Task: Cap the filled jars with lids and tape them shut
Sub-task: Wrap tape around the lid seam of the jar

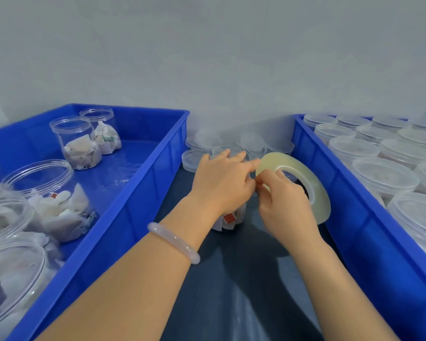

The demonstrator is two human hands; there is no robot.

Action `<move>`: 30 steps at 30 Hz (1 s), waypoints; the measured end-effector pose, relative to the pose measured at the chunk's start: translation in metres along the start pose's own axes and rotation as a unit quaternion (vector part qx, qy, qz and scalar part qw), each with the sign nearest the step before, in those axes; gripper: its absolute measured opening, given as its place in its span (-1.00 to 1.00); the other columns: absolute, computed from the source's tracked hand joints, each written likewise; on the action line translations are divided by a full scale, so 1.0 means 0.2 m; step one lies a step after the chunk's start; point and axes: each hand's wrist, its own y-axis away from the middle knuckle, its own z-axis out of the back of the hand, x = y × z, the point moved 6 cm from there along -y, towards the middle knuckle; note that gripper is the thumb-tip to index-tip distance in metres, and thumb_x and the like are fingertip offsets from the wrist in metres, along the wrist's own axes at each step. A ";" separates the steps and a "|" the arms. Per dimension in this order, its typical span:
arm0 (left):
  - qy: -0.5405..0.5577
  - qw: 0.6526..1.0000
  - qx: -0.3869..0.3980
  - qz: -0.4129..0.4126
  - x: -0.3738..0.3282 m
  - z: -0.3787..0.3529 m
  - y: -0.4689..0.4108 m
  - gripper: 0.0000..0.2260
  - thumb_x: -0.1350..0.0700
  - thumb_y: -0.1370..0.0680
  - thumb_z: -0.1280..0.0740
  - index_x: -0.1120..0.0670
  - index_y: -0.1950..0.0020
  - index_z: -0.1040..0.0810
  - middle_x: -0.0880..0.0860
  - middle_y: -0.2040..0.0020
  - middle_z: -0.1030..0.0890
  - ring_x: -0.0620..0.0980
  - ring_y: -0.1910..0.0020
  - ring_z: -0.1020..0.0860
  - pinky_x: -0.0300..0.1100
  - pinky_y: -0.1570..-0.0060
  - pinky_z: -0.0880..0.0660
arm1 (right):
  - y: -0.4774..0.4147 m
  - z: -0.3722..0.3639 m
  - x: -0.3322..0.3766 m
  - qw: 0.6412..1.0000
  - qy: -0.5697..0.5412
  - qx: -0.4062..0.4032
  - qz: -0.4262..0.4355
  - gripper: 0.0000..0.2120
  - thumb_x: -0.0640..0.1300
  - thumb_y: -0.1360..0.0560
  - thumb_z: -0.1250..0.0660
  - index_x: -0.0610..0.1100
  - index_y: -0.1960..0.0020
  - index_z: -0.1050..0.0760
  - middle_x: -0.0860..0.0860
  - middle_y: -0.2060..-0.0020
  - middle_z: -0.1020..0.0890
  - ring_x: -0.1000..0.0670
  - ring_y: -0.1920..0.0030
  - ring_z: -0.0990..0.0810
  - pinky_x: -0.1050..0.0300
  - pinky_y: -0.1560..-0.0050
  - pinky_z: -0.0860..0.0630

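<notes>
- Two bare forearms reach in from the near edge toward the jar (230, 219); the left wrist carries a pale bracelet (174, 242).
- Nearer than the jar lies a bare stretch of the dark table (231, 296), which runs as a strip between two crates.
- That jar stands upright on the strip, and only its lower part shows, with a red label and white packets inside. I cannot tell whether it has a lid on, since its top is hidden.
- Over the jar's top lies the left hand (221, 183), palm down, with its fingers stretched forward rather than curled.
- Just right of the jar, the right hand (284, 207) grips the tape roll (294, 163). The fingers are curled round its rim beside the core, and the roll stands tilted on edge.
- Directly above the jar's right side the two hands touch at the fingertips, the left forefinger reaching the roll's edge.
- Left of the jar sits the left crate (123, 217), blue, holding open filled jars (59, 200) without lids. Two more stand toward its far end.
- Right of the jar sits the right crate (354, 232), blue, packed with rows of capped jars (384, 175).
- Beyond the jar, loose clear lids (194, 159) lie in a cluster on the strip, some of them stacked or leaning.
- Farthest from the jar rises a plain grey wall (219, 57).
</notes>
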 end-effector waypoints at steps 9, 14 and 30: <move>-0.006 0.998 0.046 0.034 0.18 -0.04 -0.08 -0.59 0.07 -0.61 -0.07 -0.26 -0.42 -0.33 -0.01 -0.53 -0.23 0.14 -0.52 -0.14 0.21 -0.36 -0.18 | 0.05 -0.07 -0.11 0.997 -0.055 -0.036 -0.039 -0.92 -0.18 -0.55 -0.29 -0.13 0.04 -0.56 -0.07 0.16 -0.59 -0.10 0.17 -0.53 0.03 0.13 -0.37; 0.064 0.997 -0.042 0.031 0.22 -0.01 -0.04 -0.48 -0.06 -0.54 -0.26 -0.22 -0.49 -0.23 -0.13 -0.51 -0.25 -0.07 -0.49 -0.19 -0.08 -0.38 -0.12 | 0.04 -0.36 -0.19 0.995 0.039 0.084 -0.041 -0.81 -0.07 -0.59 -0.21 -0.05 -0.08 -0.57 -0.08 0.04 -0.51 -0.21 0.00 -0.51 -0.05 0.04 -0.41; 0.597 0.732 -0.237 0.226 0.39 -0.19 0.22 -0.82 0.15 -0.61 -0.22 -0.03 -0.06 -0.59 -0.30 0.13 -0.64 -0.38 0.08 -0.56 -0.51 0.15 -0.43 | 0.01 -0.38 -0.24 0.995 0.073 0.059 -0.020 -0.47 0.00 -0.55 -0.28 0.02 -0.49 -0.24 -0.03 -0.43 -0.35 -0.11 -0.41 -0.28 0.10 -0.33 -0.21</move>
